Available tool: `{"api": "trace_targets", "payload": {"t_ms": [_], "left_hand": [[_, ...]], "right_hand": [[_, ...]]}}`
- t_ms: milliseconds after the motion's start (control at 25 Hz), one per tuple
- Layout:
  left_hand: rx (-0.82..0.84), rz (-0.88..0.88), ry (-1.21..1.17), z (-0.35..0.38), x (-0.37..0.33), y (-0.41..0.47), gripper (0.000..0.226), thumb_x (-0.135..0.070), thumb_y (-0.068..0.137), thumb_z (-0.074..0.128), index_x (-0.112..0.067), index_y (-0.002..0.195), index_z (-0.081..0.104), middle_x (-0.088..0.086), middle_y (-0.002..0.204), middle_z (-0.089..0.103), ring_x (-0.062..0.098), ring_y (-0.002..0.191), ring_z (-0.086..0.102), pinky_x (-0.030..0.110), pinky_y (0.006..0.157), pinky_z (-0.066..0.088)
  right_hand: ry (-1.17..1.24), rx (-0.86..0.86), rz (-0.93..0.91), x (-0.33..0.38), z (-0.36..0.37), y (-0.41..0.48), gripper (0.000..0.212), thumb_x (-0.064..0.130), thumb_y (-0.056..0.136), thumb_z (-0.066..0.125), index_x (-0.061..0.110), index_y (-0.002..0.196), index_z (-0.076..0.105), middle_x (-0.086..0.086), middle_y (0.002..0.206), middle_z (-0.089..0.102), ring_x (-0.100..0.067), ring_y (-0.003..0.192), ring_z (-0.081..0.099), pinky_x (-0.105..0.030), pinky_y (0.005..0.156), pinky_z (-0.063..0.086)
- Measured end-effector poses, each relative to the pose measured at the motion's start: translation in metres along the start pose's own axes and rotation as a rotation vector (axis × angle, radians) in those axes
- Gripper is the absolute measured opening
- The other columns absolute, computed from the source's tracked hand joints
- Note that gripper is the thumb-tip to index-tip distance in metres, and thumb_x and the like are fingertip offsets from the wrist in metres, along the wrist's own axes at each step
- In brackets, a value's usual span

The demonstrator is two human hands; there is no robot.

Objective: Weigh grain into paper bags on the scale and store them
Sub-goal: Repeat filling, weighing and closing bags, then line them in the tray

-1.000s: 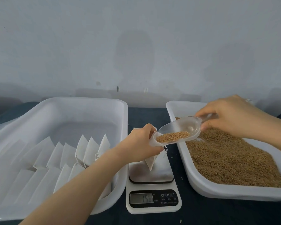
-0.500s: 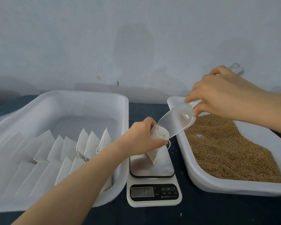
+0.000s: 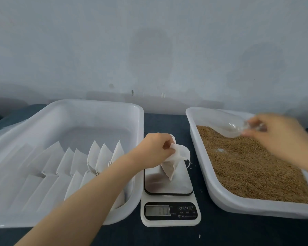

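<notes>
A small white paper bag (image 3: 171, 166) stands on the steel plate of a white digital scale (image 3: 169, 208), its top open. My left hand (image 3: 155, 148) pinches the bag's rim and keeps it upright. My right hand (image 3: 274, 132), blurred, grips the handle of a clear plastic scoop (image 3: 231, 127) over the far end of the brown grain (image 3: 247, 166) in the right white tray (image 3: 238, 206). The scoop looks empty. The scale's display digits are too blurred to read.
A large white tray (image 3: 78, 107) on the left holds several folded white paper bags (image 3: 100, 157) standing in rows. A few loose grains lie on the dark tabletop (image 3: 167, 121) beside the scale. A grey wall rises directly behind the trays.
The scoop was tipped into the bag and emptied. My right hand then carried it right and down to the grain tray. My left hand stayed on the bag.
</notes>
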State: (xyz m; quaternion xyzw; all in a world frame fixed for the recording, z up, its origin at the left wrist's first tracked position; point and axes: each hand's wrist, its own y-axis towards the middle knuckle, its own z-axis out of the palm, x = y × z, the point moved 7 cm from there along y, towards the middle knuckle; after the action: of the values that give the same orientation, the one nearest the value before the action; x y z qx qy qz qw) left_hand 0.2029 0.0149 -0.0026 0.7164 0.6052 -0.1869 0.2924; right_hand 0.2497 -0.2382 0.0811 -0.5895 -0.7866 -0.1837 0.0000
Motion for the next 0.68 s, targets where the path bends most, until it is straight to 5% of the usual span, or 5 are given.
{"api": "trace_targets", "payload": {"t_ms": [120, 240, 400, 520, 680], "left_hand": [[-0.05, -0.059, -0.01, -0.004, 0.003, -0.001, 0.019, -0.028, 0.096, 0.048, -0.011, 0.089, 0.051, -0.007, 0.073, 0.053, 0.011, 0.066, 0.047, 0.013, 0.05, 0.034], [-0.069, -0.086, -0.066, -0.007, 0.003, -0.003, 0.02, -0.028, 0.099, 0.043, -0.023, 0.08, 0.039, -0.005, 0.068, 0.052, 0.012, 0.062, 0.049, 0.015, 0.049, 0.034], [-0.061, -0.094, -0.107, -0.008, 0.004, -0.002, 0.022, -0.028, 0.101, 0.042, -0.027, 0.079, 0.036, 0.005, 0.081, 0.061, 0.025, 0.082, 0.063, 0.031, 0.067, 0.051], [-0.059, -0.1, -0.161, -0.008, 0.005, -0.001, 0.019, -0.026, 0.101, 0.043, -0.025, 0.082, 0.04, 0.008, 0.089, 0.062, 0.027, 0.086, 0.063, 0.045, 0.08, 0.054], [-0.069, -0.099, -0.2, -0.01, 0.008, -0.002, 0.019, -0.023, 0.101, 0.043, -0.026, 0.082, 0.041, 0.006, 0.091, 0.059, 0.025, 0.087, 0.06, 0.041, 0.079, 0.055]], "right_hand": [[0.046, 0.155, 0.2, -0.041, 0.058, -0.011, 0.018, 0.034, 0.086, 0.062, 0.017, 0.081, 0.062, -0.005, 0.082, 0.067, -0.02, 0.061, 0.062, -0.019, 0.047, 0.04], [0.005, 0.345, 0.289, -0.056, 0.092, -0.022, 0.022, 0.032, 0.087, 0.062, 0.012, 0.079, 0.067, -0.001, 0.067, 0.065, -0.013, 0.051, 0.055, -0.015, 0.044, 0.037], [-0.219, 0.334, 0.213, -0.041, 0.087, -0.017, 0.045, 0.042, 0.085, 0.061, 0.017, 0.123, 0.058, 0.0, 0.114, 0.064, -0.014, 0.097, 0.061, -0.032, 0.086, 0.05], [0.169, 0.108, -0.01, 0.019, 0.067, -0.01, 0.061, 0.045, 0.081, 0.064, 0.03, 0.136, 0.043, 0.014, 0.125, 0.054, -0.003, 0.105, 0.053, -0.023, 0.089, 0.044], [0.5, 0.352, -0.139, 0.095, 0.099, -0.006, 0.047, 0.039, 0.073, 0.076, 0.034, 0.115, 0.056, 0.015, 0.1, 0.065, -0.003, 0.089, 0.06, -0.021, 0.071, 0.046]]}}
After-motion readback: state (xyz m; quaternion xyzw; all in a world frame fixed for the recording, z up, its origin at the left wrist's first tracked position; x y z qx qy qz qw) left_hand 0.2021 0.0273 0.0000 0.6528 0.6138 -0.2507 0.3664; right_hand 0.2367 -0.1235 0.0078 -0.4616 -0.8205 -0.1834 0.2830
